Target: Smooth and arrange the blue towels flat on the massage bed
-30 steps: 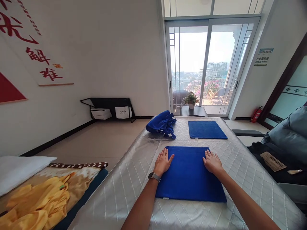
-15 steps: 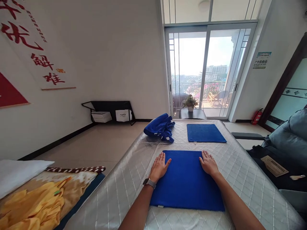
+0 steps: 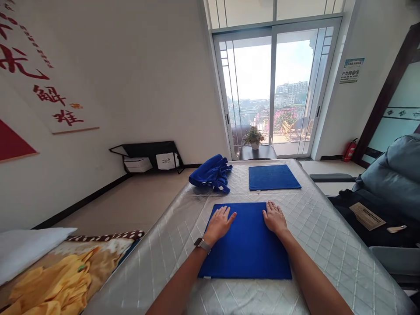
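Observation:
A folded blue towel (image 3: pixel 246 247) lies flat on the silver quilted bed (image 3: pixel 321 236) in front of me. My left hand (image 3: pixel 219 224), with a watch on its wrist, rests flat on the towel's far left part, fingers stretched out. My right hand (image 3: pixel 274 217) lies flat on its far right part, fingers also out. Farther up the bed lies a second folded blue towel (image 3: pixel 273 177). To its left sits a crumpled heap of blue cloth (image 3: pixel 210 173).
A yellow and brown patterned blanket (image 3: pixel 55 275) and a white pillow (image 3: pixel 26 249) lie at the lower left. A dark massage chair (image 3: pixel 390 183) stands on the right. Beyond the bed are a small table with a potted plant (image 3: pixel 254 138) and glass sliding doors (image 3: pixel 272 87).
Both hands have slid a little inward toward the towel's middle while staying flat on it. The view has shifted slightly to the right.

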Demonstrator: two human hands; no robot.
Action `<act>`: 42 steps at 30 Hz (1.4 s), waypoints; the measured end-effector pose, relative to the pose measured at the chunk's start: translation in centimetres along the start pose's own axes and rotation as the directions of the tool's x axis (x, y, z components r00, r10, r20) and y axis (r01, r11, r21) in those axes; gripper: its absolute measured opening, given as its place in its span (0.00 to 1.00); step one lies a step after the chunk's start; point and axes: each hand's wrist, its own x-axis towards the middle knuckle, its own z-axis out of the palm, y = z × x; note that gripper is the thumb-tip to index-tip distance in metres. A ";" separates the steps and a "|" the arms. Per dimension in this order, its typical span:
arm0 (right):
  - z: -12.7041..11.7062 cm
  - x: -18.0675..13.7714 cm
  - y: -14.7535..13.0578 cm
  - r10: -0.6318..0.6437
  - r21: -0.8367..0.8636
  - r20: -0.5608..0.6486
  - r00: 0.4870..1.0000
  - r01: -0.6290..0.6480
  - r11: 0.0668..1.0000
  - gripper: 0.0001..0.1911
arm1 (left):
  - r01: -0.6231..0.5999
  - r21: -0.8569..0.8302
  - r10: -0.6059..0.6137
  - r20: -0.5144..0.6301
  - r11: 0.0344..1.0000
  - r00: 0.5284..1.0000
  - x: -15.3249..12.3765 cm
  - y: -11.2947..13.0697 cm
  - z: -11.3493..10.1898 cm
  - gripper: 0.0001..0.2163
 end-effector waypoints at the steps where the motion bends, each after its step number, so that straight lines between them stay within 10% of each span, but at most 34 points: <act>1: 0.0 0.0 0.0 0.000 0.002 -0.001 1.000 0.000 1.000 0.34 | -0.058 -0.041 0.058 0.012 0.997 0.998 0.3 1.6 -0.1 0.29; 8: 0.2 -0.2 0.4 -0.024 -0.037 -0.006 1.000 0.024 0.999 0.33 | -0.270 -0.211 0.247 -0.129 0.939 0.960 4.3 12.9 2.6 0.24; 13: 0.5 -0.3 0.9 -0.068 -0.071 0.002 0.998 0.067 0.995 0.33 | -0.227 -0.202 0.224 -0.037 0.953 0.974 6.5 15.3 5.3 0.29; 33: 0.0 0.2 0.1 0.018 -0.007 0.023 1.000 -0.017 1.000 0.35 | 0.133 -0.012 -0.132 0.057 0.991 0.990 1.8 -5.1 2.5 0.36; 42: -0.1 0.2 0.0 0.023 -0.037 0.030 0.999 -0.022 0.999 0.34 | 0.156 -0.067 -0.153 0.049 0.986 0.987 1.4 -6.5 2.8 0.38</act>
